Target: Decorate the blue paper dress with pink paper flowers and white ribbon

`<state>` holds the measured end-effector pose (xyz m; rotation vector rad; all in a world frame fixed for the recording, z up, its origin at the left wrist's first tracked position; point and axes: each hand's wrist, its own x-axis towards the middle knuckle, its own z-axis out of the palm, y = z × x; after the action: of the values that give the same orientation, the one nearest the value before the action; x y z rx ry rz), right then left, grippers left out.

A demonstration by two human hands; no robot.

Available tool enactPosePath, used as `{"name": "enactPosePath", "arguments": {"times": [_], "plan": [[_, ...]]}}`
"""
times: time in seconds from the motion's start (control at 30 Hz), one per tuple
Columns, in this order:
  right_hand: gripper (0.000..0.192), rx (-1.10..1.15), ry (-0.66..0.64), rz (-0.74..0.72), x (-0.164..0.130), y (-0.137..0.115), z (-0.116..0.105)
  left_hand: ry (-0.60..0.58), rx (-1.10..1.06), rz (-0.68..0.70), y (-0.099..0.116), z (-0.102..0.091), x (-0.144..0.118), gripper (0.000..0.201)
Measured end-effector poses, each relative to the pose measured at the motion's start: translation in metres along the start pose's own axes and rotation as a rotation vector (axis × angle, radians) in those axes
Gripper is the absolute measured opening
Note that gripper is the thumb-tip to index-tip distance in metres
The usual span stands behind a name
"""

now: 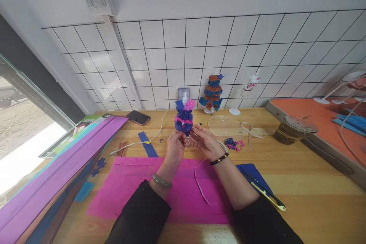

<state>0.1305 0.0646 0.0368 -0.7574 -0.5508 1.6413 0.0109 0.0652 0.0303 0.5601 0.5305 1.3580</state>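
Note:
Upright above the table is a small blue and pink ruffled decoration (183, 119), with a bow on its front and a pink flower at its top. My left hand (175, 145) pinches its lower end. My right hand (205, 142) closes its fingertips on the lower right side, partly hidden behind the thumb. A bit of white cord shows between the hands. Below them a pink sheet (137, 190) lies flat, crossed by a thin white cord (199, 187).
Scissors (264, 192) rest on a blue piece at right, near small blue and pink scraps (233, 144). Long coloured sheets (71, 160) and a phone (138, 117) lie left. A ruffled brown and teal decoration (213, 93) stands by the wall; a lidded cup (294, 129) stands right.

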Motion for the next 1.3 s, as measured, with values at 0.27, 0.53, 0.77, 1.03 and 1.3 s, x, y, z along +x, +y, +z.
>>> {"name": "enactPosePath", "arguments": {"times": [0.27,0.53,0.77,1.03,1.3], "plan": [[0.022,0.0,0.063,-0.06,-0.008,-0.005,-0.011,0.038,0.071,0.047,-0.001,-0.01,-0.002,0.017],[0.02,-0.06,0.044,-0.15,-0.016,0.002,-0.003,0.004,-0.006,0.099,0.0,-0.002,-0.007,0.021],[0.022,-0.178,0.051,-0.174,-0.016,0.01,-0.001,0.009,-0.039,0.03,0.001,0.007,-0.007,0.023],[0.031,-0.428,0.082,-0.397,-0.017,0.01,0.009,-0.022,0.002,0.066,0.001,0.01,-0.004,0.018],[0.033,-0.494,0.003,-0.431,-0.018,0.012,0.011,-0.035,-0.004,0.058,0.008,0.014,-0.005,0.021]]}}
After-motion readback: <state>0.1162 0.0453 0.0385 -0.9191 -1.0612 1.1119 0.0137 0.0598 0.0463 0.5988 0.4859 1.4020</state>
